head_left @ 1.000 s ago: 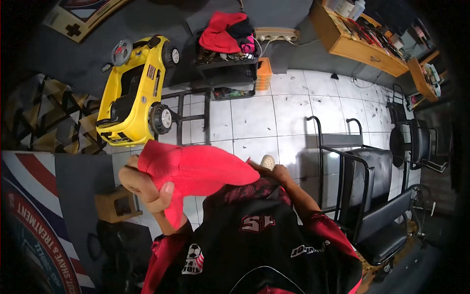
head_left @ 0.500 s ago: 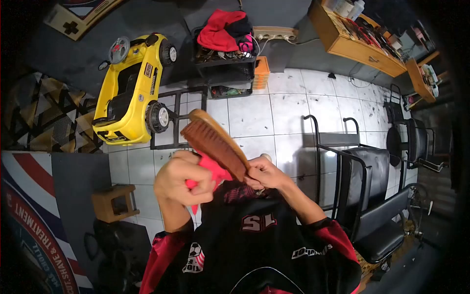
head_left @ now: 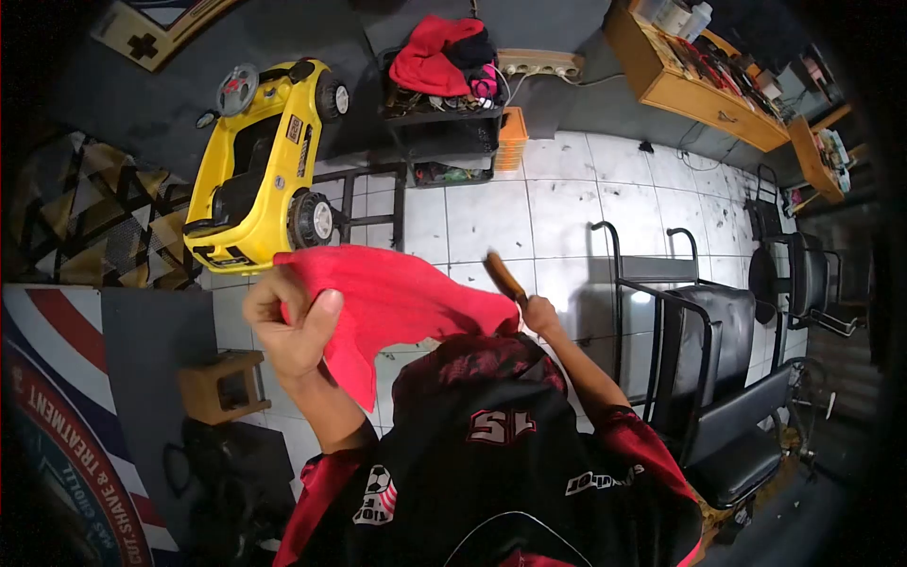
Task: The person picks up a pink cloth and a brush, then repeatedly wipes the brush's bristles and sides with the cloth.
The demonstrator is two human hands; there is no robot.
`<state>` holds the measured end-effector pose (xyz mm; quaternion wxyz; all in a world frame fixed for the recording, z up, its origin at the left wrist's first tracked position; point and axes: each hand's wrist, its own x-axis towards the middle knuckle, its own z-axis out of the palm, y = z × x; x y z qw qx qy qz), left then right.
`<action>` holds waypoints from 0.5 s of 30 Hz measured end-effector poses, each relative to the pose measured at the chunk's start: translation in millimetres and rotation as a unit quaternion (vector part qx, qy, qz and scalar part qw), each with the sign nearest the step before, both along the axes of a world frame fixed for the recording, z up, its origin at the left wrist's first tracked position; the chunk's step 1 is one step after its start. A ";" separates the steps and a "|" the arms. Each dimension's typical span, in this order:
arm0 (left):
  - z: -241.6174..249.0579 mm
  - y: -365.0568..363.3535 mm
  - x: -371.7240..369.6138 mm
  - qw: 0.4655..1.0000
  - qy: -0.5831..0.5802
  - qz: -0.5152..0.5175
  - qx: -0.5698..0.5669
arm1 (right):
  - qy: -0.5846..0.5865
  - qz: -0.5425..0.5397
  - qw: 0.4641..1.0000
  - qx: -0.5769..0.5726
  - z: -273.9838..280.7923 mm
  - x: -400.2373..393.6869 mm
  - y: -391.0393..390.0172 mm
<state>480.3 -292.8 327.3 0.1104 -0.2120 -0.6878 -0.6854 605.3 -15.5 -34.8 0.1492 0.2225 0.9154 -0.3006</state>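
A red cloth (head_left: pixel 378 293) is stretched out in front of my body, its left end pinched between the thumb and fingers of my left hand (head_left: pixel 293 321). Part of it hangs down below that hand. My right hand (head_left: pixel 540 317), farther off to the right, is closed round the end of a wooden brush or comb (head_left: pixel 504 277), which tilts up and to the left over the tiled floor. The cloth's right end reaches close to my right hand; whether it touches the fingers, I cannot tell.
A yellow toy car (head_left: pixel 250 170) is at the upper left, beside a black shelf cart (head_left: pixel 444 137). Black chairs (head_left: pixel 709 331) stand at the right. A wooden drawer unit (head_left: pixel 709 104) is at the upper right, a small wooden stool (head_left: pixel 222 387) at the lower left.
The cloth, bunched in my left hand before, is now spread out. My left hand has moved left and up. My right hand has moved right with the wooden tool, away from the left hand.
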 end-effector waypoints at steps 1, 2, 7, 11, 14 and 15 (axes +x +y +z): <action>0.0 5.6 1.4 1.000 -0.019 -0.009 -0.004 | 0.047 -0.021 0.998 -0.028 9.5 -13.2 -3.2; -0.2 9.6 2.7 0.999 -0.038 -0.018 -0.009 | 0.094 -0.041 0.993 -0.057 22.8 -23.8 -11.0; 0.0 51.9 8.5 0.991 -0.102 -0.085 0.011 | 0.272 -0.050 0.860 -0.429 214.3 -35.4 -74.8; -3.3 56.0 0.4 0.995 -0.050 -0.069 0.049 | 0.282 0.145 0.854 -0.412 227.7 -41.4 -87.9; -4.2 39.9 -8.8 0.991 -0.005 -0.045 0.128 | 0.212 0.224 0.932 -0.189 144.1 -55.4 -77.8; -4.3 29.7 -10.5 0.986 0.004 -0.033 0.161 | 0.145 0.260 0.948 -0.110 111.2 -56.9 -71.3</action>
